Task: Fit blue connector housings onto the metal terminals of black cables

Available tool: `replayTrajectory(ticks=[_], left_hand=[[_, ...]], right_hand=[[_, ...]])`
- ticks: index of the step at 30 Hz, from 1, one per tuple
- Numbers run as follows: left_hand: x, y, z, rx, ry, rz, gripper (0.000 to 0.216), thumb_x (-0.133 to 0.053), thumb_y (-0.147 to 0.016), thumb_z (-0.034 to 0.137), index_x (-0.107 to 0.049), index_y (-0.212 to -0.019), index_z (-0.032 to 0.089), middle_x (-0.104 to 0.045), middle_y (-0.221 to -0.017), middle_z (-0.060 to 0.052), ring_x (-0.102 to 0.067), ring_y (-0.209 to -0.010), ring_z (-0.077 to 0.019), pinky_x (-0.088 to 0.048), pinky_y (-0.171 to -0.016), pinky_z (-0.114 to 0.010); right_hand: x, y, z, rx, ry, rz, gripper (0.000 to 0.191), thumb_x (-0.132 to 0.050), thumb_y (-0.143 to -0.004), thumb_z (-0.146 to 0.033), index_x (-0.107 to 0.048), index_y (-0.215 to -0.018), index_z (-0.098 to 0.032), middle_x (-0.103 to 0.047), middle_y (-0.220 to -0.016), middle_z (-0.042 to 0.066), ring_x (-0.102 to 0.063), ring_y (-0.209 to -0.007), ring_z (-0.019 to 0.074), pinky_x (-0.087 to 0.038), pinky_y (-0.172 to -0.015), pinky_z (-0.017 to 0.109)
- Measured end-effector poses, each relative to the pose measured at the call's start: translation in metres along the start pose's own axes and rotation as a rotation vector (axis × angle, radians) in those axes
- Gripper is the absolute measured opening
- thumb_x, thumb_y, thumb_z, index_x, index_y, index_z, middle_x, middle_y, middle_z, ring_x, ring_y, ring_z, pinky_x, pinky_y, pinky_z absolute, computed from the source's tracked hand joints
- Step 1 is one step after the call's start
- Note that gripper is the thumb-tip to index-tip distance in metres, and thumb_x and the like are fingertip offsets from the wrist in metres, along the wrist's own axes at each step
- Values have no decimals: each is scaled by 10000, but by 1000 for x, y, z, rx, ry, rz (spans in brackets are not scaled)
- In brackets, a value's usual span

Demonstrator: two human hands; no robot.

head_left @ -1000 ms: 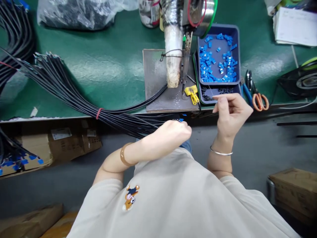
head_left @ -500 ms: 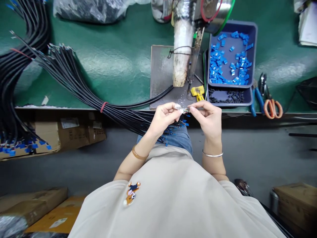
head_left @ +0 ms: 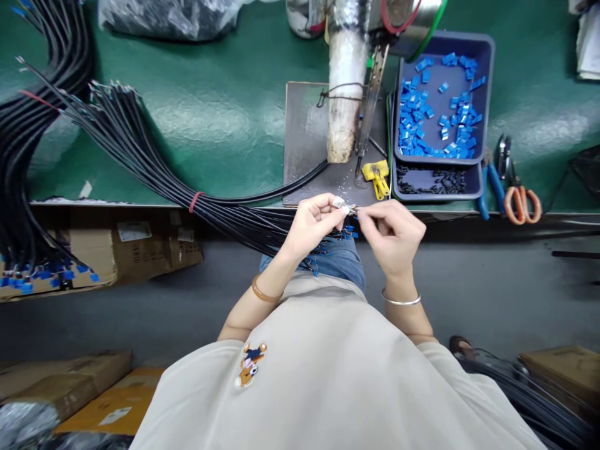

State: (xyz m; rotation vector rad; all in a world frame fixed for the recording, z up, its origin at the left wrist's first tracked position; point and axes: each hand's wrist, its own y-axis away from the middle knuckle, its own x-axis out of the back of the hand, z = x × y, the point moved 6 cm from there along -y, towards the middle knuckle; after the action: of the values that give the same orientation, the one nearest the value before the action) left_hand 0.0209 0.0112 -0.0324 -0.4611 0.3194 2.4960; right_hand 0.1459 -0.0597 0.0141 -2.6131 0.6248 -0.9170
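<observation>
My left hand [head_left: 312,224] and my right hand [head_left: 391,232] meet just below the edge of the green bench [head_left: 210,125]. The left fingers pinch the end of a black cable from the bundle [head_left: 225,215], where a small silvery tip shows. The right fingers are pinched closed against that same cable end; what they hold is too small to name. The black cable bundle, tied with a red band [head_left: 194,201], runs from the upper left across the bench edge into my lap.
A blue tray [head_left: 485,81] of several small blue connectors sits at the right, above a tray of black parts [head_left: 435,182]. A wrapped machine column [head_left: 345,94] stands on a grey plate. Pliers and orange-handled scissors [head_left: 515,200] lie further right. Cardboard boxes sit under the bench.
My right hand came down from the black-parts tray to meet the left hand at the cable end. The left hand rose from my lap to the bench edge.
</observation>
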Motion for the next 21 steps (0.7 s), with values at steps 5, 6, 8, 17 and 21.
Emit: replayTrajectory(ticks=[5, 6, 8, 17, 21], left_hand=[[-3, 1, 1, 25, -9, -42, 328, -781, -730, 402, -604, -686, 130, -579, -537, 23, -463, -459, -24, -367, -468, -165], [-3, 1, 1, 27, -5, -45, 332, -787, -722, 405, -606, -684, 129, -581, -534, 23, -462, -457, -24, -366, -467, -164], [-2, 1, 1, 27, 2, -51, 336, -797, -711, 401, -606, -675, 127, -582, -530, 22, -461, -454, -22, -363, -467, -163], [-3, 1, -1, 72, 4, -135, 308, -796, -720, 373, -627, -677, 119, -584, -538, 20, -436, -441, -17, -345, -450, -163], [-4, 1, 0, 69, 30, -149, 299, -801, -717, 350, -625, -677, 112, -584, -545, 26, -454, -456, -14, -379, -476, -152]], right_hand=[[-3, -7, 18, -222, -248, -106, 88, -693, -823, -290, -717, -788, -213, -650, -764, 5, -400, -528, 66, -236, -455, 255], [-5, -8, 18, -217, -269, -137, 75, -703, -814, -280, -719, -784, -213, -648, -758, 2, -399, -533, 65, -230, -459, 254], [-6, -9, 16, -199, -283, -156, 57, -711, -804, -265, -721, -780, -214, -643, -749, -1, -409, -547, 67, -232, -468, 254], [-4, -8, 14, -165, -253, -233, 58, -698, -815, -257, -728, -799, -210, -632, -741, -5, -402, -545, 63, -235, -474, 250], [-1, -10, 8, -69, -173, -229, 51, -684, -829, -226, -732, -826, -207, -656, -753, -8, -392, -527, 56, -272, -483, 248]])
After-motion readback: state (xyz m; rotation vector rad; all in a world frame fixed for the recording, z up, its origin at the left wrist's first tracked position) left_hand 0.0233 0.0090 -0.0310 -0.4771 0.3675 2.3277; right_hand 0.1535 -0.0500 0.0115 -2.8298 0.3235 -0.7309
